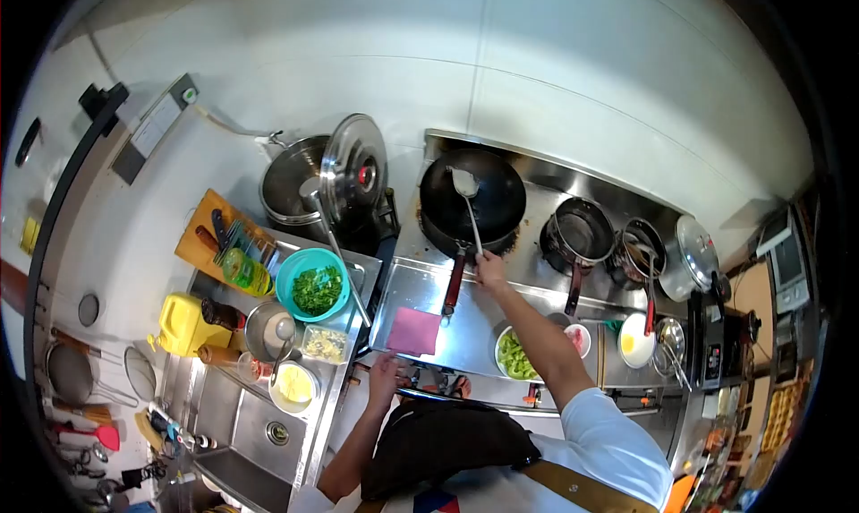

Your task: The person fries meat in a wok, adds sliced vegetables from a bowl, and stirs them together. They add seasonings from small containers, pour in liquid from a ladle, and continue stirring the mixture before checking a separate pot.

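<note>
My right hand is closed around the handle of a metal spatula, whose blade rests inside a black wok on the stove. The wok's dark red handle points toward me, just left of that hand. My left hand hangs by the stove's front edge, below a folded pink cloth; its fingers look loosely extended with nothing in them. Under my right forearm is a bowl of chopped green vegetables, and beside it a small white bowl with something pink.
Two saucepans and a lidded pot stand right of the wok. A white bowl holds something yellow. On the left are a large pot, a teal bowl of chopped greens, a yellow jug and a sink.
</note>
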### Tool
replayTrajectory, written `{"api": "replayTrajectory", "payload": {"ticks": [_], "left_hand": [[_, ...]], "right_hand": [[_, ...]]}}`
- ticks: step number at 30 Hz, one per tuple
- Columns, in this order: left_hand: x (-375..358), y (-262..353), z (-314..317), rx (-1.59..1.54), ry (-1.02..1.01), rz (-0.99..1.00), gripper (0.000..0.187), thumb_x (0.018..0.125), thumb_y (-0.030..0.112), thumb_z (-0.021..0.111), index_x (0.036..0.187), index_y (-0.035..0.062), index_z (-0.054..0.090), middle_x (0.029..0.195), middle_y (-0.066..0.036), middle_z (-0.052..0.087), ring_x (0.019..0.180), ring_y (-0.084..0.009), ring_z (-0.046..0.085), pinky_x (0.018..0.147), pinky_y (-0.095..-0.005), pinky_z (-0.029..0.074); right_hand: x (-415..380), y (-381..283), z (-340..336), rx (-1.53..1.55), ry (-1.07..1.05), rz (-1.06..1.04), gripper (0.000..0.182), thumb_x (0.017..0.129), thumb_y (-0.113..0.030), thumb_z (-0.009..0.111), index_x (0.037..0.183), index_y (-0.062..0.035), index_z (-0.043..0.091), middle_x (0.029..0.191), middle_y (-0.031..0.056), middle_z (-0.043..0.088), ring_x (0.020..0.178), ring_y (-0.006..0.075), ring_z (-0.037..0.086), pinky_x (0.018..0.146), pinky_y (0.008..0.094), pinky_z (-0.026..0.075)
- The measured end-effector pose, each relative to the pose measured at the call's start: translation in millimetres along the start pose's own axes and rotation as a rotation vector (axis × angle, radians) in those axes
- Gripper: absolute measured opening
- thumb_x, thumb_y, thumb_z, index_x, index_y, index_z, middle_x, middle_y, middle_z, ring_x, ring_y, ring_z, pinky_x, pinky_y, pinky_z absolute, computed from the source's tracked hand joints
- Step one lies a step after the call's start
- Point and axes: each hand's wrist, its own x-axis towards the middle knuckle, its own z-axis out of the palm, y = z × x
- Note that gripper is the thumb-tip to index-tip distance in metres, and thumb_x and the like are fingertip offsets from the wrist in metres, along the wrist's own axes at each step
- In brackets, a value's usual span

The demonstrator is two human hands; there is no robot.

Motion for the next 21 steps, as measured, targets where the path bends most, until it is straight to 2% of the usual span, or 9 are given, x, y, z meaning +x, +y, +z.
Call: {"api": "replayTrajectory", "payload": {"ticks": [4, 7, 10, 11, 13, 15, 16, 18, 21], "left_hand": [[8, -41, 58, 0.239, -0.287, -0.142, 0.021, 0.088, 0.019, 0.057, 0.098, 0.0005, 0.059, 0.081, -0.007, 0.063, 0.059, -0.0116, 0.056, 0.051, -0.0227, 0.046], [17, -44, 107, 0.656, -0.545, -0.110, 0.022, 0.086, 0.022, 0.061, 0.090, 0.0001, 0.061, 0.075, -0.006, 0.063, 0.067, -0.0128, 0.059, 0.058, -0.0251, 0.046], [20, -73, 166, 0.635, -0.896, -0.164, 0.025, 0.090, 0.025, 0.054, 0.080, 0.0016, 0.057, 0.072, -0.007, 0.062, 0.062, -0.0123, 0.057, 0.055, -0.0288, 0.045], [19, -95, 188, 0.457, -0.931, -0.375, 0.024, 0.091, 0.024, 0.050, 0.082, 0.0029, 0.056, 0.070, -0.006, 0.059, 0.062, -0.0128, 0.056, 0.052, -0.0291, 0.044], [21, -136, 230, 0.577, -1.041, -0.215, 0.021, 0.090, 0.022, 0.049, 0.080, 0.0039, 0.054, 0.068, -0.005, 0.055, 0.060, -0.0139, 0.055, 0.051, -0.0288, 0.044], [44, -208, 269, -0.192, -1.330, -0.685, 0.018, 0.088, 0.013, 0.055, 0.100, 0.0008, 0.051, 0.089, -0.010, 0.060, 0.082, -0.0215, 0.063, 0.065, -0.0335, 0.053], [34, -209, 289, -0.191, -1.341, -0.705, 0.018, 0.088, 0.013, 0.055, 0.100, 0.0008, 0.051, 0.089, -0.010, 0.060, 0.082, -0.0215, 0.063, 0.065, -0.0335, 0.053], [16, -206, 330, 0.077, -0.933, -0.771, 0.025, 0.088, 0.012, 0.055, 0.108, 0.0013, 0.045, 0.098, -0.011, 0.057, 0.085, -0.0229, 0.061, 0.067, -0.0333, 0.053], [-17, -201, 384, 0.095, -0.688, -0.679, 0.028, 0.087, 0.012, 0.055, 0.112, 0.0027, 0.043, 0.103, -0.013, 0.055, 0.087, -0.0248, 0.061, 0.071, -0.0353, 0.052]], "right_hand": [[-70, -16, 18, 0.441, 0.198, 0.073, 0.016, 0.094, -0.020, 0.046, 0.102, -0.0063, 0.048, 0.060, 0.0028, 0.045, 0.042, 0.0119, 0.042, 0.033, 0.0265, 0.034], [-118, -42, 34, 0.623, 0.119, 0.148, 0.016, 0.095, -0.024, 0.045, 0.099, -0.0082, 0.047, 0.065, 0.0036, 0.048, 0.045, 0.0131, 0.045, 0.036, 0.0305, 0.040], [-138, -53, 23, 0.718, -0.085, 0.130, 0.018, 0.095, -0.025, 0.046, 0.086, -0.0100, 0.045, 0.066, -0.0007, 0.048, 0.047, 0.0099, 0.043, 0.038, 0.0267, 0.036], [-141, -55, 17, 0.694, -0.091, 0.132, 0.016, 0.093, -0.024, 0.047, 0.084, -0.0101, 0.045, 0.065, -0.0010, 0.047, 0.046, 0.0091, 0.043, 0.038, 0.0259, 0.036], [-149, -57, 6, 0.604, -0.067, 0.129, 0.016, 0.092, -0.021, 0.049, 0.085, -0.0061, 0.049, 0.064, 0.0007, 0.047, 0.044, 0.0088, 0.043, 0.035, 0.0263, 0.035], [-156, -60, -9, 0.530, -0.089, 0.104, 0.015, 0.091, -0.018, 0.049, 0.086, -0.0040, 0.051, 0.064, 0.0014, 0.048, 0.043, 0.0090, 0.042, 0.033, 0.0271, 0.035], [-160, -61, -17, 0.523, -0.086, 0.119, 0.015, 0.091, -0.018, 0.049, 0.087, -0.0035, 0.051, 0.064, 0.0014, 0.048, 0.043, 0.0089, 0.042, 0.033, 0.0270, 0.035], [-167, -65, -30, 0.497, -0.061, 0.149, 0.014, 0.091, -0.015, 0.050, 0.090, -0.0022, 0.053, 0.063, 0.0017, 0.048, 0.041, 0.0087, 0.042, 0.034, 0.0262, 0.034], [-170, -58, -50, 0.451, -0.105, 0.135, 0.021, 0.089, -0.014, 0.053, 0.103, 0.0009, 0.049, 0.065, 0.0022, 0.047, 0.042, 0.0086, 0.043, 0.031, 0.0253, 0.029]]}}
